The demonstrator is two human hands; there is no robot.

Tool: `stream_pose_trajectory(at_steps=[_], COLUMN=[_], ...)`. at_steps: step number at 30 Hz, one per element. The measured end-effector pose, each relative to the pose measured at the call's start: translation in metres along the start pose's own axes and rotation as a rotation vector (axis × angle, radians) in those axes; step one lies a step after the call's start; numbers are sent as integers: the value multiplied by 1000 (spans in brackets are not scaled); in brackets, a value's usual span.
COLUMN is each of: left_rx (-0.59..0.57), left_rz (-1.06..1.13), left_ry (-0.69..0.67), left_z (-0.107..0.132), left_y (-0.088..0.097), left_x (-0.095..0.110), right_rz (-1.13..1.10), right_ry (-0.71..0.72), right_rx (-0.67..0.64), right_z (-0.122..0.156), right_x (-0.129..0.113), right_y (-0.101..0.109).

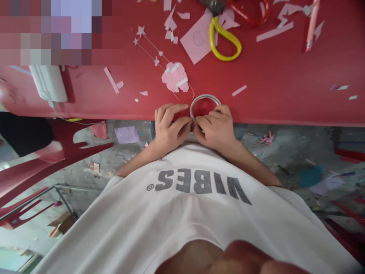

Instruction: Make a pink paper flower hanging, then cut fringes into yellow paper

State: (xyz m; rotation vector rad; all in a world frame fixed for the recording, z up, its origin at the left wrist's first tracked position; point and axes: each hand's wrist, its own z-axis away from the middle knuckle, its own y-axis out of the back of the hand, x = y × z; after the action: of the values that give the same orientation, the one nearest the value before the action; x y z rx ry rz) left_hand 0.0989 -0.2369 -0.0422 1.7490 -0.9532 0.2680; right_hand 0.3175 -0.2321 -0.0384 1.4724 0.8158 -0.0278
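A thin whitish ring, like a narrow roll of tape, stands at the table's near edge. My right hand is closed around its right and lower side. Beside its lower left, my left hand has thumb and fingers bent together in a pinch near the ring; what lies between the fingertips is hidden. Just beyond my left hand is a pink paper cutout with scalloped edges and strips of tape on it. Thin strings with small pink stars run from it, and a fine wire curves toward the ring.
Yellow-handled scissors lie over a pink paper square, with a red handle beside them. A pink pencil, paper scraps and a white device with a cable are on the red table. Red chairs stand left.
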Motion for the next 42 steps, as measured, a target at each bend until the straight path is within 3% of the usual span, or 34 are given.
stream_pose_trajectory(at_steps=[4,9,12,14,16,18,21,23,27,30,33,38,42], left_rx=[-93,-188,-65,63,90,37,-67,-116,-176,-243,-298,-287,-270], left_rz=[399,874,926,880,803,762,837,917,948,895,846,777,701], left_ry=[149,208,327,378,380,380,421,446,403,343,279,183,119], left_z=[-8,-14,-20,-24,-26,-25,-20,-18,-19,-20,-20,-19,-20], left_y=[6,6,8,13,18,22,22,21,22,26,30,30,28], left_x=[5,8,-3,-16,-30,-40,-44,-41,-36,-36,-37,-36,-35], right_rz=[-2,-90,-71,-3,99,165,183,141,29,-127,-186,-152,-50], right_ry=[63,231,258,173,-31,-232,-333,-349,-272,-92,-10,55,105], right_rx=[101,452,576,621,575,494,431,454,506,242,130,234,207], right_z=[5,9,8,4,-2,-9,-22,-28,-33,-35,-39,-45,-43], right_x=[-2,-7,2,18,41,66,92,92,54,15,-8,-11,-7], right_y=[-2,-9,-7,-1,6,10,14,17,26,32,30,19,19])
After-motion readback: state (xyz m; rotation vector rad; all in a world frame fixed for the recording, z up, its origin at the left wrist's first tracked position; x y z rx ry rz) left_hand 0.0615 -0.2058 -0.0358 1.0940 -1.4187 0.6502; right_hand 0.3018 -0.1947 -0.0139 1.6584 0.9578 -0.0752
